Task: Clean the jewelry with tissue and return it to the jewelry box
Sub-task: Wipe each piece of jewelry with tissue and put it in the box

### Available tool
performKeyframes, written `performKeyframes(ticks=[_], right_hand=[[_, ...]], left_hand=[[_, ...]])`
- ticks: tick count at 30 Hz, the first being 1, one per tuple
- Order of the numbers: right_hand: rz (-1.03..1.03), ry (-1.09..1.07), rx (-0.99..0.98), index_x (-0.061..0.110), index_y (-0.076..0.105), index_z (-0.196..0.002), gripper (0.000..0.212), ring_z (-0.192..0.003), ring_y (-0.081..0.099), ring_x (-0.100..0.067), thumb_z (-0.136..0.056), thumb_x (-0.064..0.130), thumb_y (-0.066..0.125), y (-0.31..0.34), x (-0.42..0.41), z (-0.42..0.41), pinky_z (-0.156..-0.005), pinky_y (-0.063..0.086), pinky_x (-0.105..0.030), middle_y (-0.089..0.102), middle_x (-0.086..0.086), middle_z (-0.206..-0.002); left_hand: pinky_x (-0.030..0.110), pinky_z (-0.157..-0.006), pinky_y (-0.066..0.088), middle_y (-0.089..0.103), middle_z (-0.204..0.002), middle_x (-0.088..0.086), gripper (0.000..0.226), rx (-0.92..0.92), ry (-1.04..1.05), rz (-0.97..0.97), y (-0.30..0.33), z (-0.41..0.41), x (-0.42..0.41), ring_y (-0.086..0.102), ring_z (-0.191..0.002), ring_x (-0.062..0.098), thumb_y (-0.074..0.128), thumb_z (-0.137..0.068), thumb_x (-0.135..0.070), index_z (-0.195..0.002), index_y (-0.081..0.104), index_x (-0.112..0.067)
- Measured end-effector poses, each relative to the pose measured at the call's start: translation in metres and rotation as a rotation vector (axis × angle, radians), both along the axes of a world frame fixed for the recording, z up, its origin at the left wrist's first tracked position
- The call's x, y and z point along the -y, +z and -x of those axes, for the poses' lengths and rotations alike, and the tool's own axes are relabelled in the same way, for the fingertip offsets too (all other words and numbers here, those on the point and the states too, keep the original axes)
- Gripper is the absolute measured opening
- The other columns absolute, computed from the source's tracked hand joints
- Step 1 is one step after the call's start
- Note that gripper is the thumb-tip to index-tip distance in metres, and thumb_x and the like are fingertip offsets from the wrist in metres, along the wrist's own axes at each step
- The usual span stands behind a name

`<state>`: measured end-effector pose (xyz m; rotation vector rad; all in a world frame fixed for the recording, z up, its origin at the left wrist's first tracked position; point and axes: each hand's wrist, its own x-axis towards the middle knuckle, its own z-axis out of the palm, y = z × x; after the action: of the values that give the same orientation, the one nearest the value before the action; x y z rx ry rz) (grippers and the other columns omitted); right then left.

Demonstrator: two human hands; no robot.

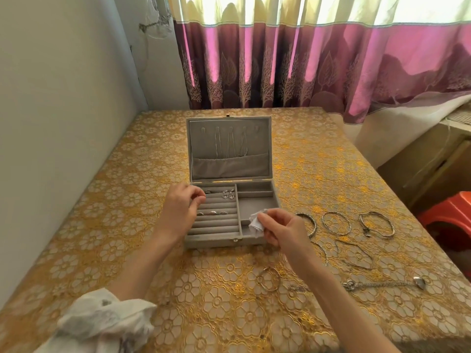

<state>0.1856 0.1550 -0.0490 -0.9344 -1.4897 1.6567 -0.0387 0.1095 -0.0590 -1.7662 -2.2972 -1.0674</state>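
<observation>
Rolled-up white sleeve (pixel 102 319) nearest; left hand (pixel 178 210), fingers curled, maybe empty, can't tell, hovers over grey velvet jewelry box (pixel 230 242); right hand (pixel 283 231) pinches crumpled white tissue (pixel 256 222). Silver bangles (pixel 336 223) lie right.

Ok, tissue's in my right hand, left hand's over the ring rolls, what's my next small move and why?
Probably reach the left hand for the round silver bangle right of the open grey velvet jewelry box: several bracelets lie uncleaned on the table, and the right hand already pinches the crumpled white tissue.
</observation>
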Motion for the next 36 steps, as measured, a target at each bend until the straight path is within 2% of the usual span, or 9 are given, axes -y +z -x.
performKeyframes(ticks=[6, 11, 15, 23, 30, 36], right_hand=[[-0.151, -0.062, 0.125, 0.017, 0.068, -0.081, 0.009, -0.066, 0.055, -0.014, -0.087, 0.018, 0.061, -0.007, -0.031, 0.017, -0.06, 0.044, -0.025, 0.063, -0.005, -0.072], [-0.226, -0.094, 0.139, 0.017, 0.067, -0.083, 0.009, -0.063, 0.053, -0.01, -0.087, 0.018, 0.06, -0.011, -0.044, 0.028, -0.057, 0.041, -0.022, 0.061, 0.0, -0.068], [-0.27, -0.113, 0.141, 0.025, 0.065, -0.079, 0.012, -0.066, 0.056, -0.01, -0.087, 0.017, 0.061, -0.015, -0.045, 0.031, -0.062, 0.046, -0.029, 0.064, 0.001, -0.072], [-0.272, -0.109, 0.116, 0.026, 0.064, -0.077, 0.013, -0.064, 0.054, -0.009, -0.086, 0.017, 0.062, -0.016, -0.043, 0.03, -0.062, 0.045, -0.032, 0.061, 0.005, -0.068], [-0.295, -0.107, 0.138, 0.027, 0.064, -0.078, 0.013, -0.068, 0.056, -0.012, -0.086, 0.017, 0.061, -0.016, -0.043, 0.03, -0.065, 0.048, -0.033, 0.063, 0.002, -0.073], [-0.312, -0.105, 0.155, 0.027, 0.064, -0.077, 0.014, -0.068, 0.056, -0.013, -0.085, 0.016, 0.062, -0.017, -0.044, 0.03, -0.065, 0.05, -0.036, 0.063, 0.002, -0.072]], left_hand=[[0.038, -0.075, 0.042, 0.06, -0.083, 0.006, 0.003, -0.311, -0.012, 0.073, -0.01, 0.014, -0.028, 0.051, -0.082, 0.024, 0.068, -0.081, -0.01, -0.083, 0.068, -0.01], [0.041, -0.07, 0.042, 0.06, -0.082, 0.005, 0.004, -0.445, 0.046, 0.103, -0.014, 0.014, -0.029, 0.052, -0.081, 0.026, 0.07, -0.079, -0.014, -0.083, 0.068, -0.013], [0.039, -0.066, 0.043, 0.059, -0.08, 0.005, 0.005, -0.411, 0.033, 0.08, -0.013, 0.017, -0.03, 0.052, -0.079, 0.026, 0.071, -0.078, -0.01, -0.082, 0.068, -0.012], [0.038, -0.062, 0.043, 0.059, -0.076, 0.005, 0.009, -0.409, -0.021, 0.081, -0.013, 0.02, -0.028, 0.051, -0.075, 0.026, 0.073, -0.074, -0.005, -0.08, 0.068, -0.01], [0.039, -0.063, 0.044, 0.06, -0.076, 0.003, 0.007, -0.409, 0.011, 0.081, -0.014, 0.019, -0.03, 0.051, -0.075, 0.026, 0.074, -0.074, -0.011, -0.079, 0.07, -0.013], [0.038, -0.067, 0.044, 0.062, -0.078, 0.001, 0.007, -0.332, 0.042, 0.071, -0.013, 0.018, -0.033, 0.05, -0.08, 0.023, 0.075, -0.074, -0.018, -0.077, 0.069, -0.014]])
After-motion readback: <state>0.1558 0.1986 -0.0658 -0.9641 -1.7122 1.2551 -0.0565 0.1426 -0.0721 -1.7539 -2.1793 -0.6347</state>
